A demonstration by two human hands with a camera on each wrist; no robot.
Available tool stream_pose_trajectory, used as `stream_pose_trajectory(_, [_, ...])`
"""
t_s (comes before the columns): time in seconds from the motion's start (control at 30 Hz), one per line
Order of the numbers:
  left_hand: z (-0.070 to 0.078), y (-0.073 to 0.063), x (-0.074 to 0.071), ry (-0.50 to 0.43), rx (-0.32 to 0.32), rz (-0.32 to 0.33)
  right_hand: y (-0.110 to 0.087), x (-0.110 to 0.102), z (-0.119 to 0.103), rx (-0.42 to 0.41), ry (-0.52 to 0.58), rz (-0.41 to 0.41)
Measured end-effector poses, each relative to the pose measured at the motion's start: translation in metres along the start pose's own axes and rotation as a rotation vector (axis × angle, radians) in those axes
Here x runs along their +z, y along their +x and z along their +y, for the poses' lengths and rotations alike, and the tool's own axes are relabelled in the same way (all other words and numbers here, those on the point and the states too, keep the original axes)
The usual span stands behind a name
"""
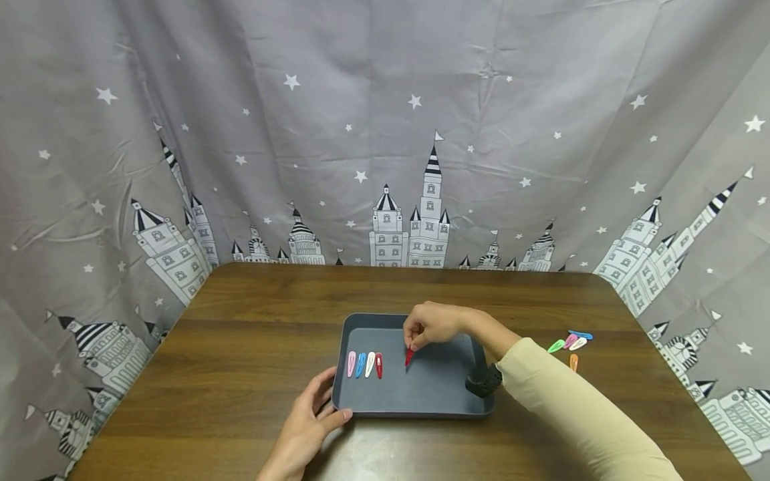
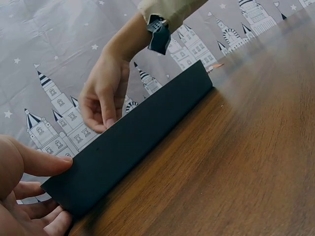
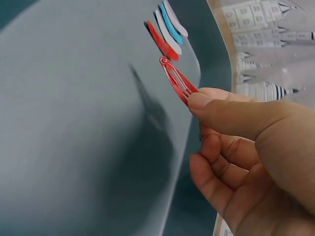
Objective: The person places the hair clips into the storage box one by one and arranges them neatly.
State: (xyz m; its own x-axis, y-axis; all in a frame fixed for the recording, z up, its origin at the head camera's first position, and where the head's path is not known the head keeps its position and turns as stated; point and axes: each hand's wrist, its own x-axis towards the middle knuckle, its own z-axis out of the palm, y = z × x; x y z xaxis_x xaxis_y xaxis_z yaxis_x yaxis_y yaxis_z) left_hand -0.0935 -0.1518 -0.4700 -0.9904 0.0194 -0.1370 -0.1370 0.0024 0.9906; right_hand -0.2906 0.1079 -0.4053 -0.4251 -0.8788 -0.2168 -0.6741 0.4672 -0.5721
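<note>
My right hand (image 1: 434,323) pinches a red snap hair clip (image 3: 176,81) by one end between thumb and forefinger. The clip hangs above the floor of a grey tray (image 1: 421,394), its shadow falling below it. To its left in the tray lies a row of hair clips side by side: pink (image 1: 351,364), blue (image 1: 360,365), white (image 1: 369,365) and another red one (image 1: 379,365). At the tray's near left corner, my left hand (image 1: 309,417) grips the wall, thumb on the rim and fingers around the outside. The left wrist view hides the tray's inside.
Right of the tray, on the wooden table (image 1: 240,374), lie loose hair clips: green (image 1: 556,346), pink (image 1: 570,341), white (image 1: 578,344), blue (image 1: 580,335) and orange (image 1: 573,363). A grey curtain (image 1: 337,133) with printed castles hangs behind the table.
</note>
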Motion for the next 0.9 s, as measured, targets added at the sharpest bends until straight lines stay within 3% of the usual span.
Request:
stream_pose_trajectory(0.2, [0.001, 0.001, 0.002, 0.009, -0.002, 0.002, 0.015, 0.006, -0.005, 0.003, -0.026, -0.050])
stream_pose_trajectory(0.73, [0.002, 0.002, 0.000, 0.016, -0.023, 0.009, 0.041, 0.021, -0.007, -0.011, -0.005, -0.084])
stream_pose_trajectory(0.9, [0.002, 0.001, 0.000, 0.016, -0.014, 0.012, 0.046, 0.024, -0.009, 0.027, 0.015, -0.051])
